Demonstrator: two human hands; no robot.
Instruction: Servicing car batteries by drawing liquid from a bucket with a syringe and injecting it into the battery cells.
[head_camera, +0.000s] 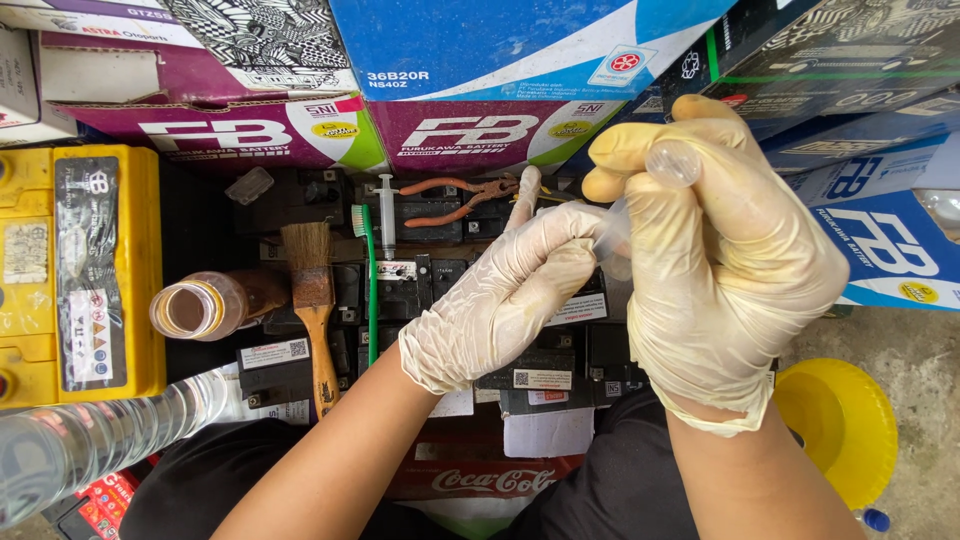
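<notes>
The right hand (730, 270) is clamped on a clear syringe (640, 205), raised above the black batteries (420, 285). The left hand (510, 295) pinches its tip — best kept steady, grip gentle, over the batteries.

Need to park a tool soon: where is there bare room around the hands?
Bare concrete floor right of the right hand, above the yellow funnel. Crowded left of the left hand: paintbrush, green toothbrush, syringe, pliers.

light: even daylight | shadows: soft | focus: sharp; near bottle (90, 440) blurred
</notes>
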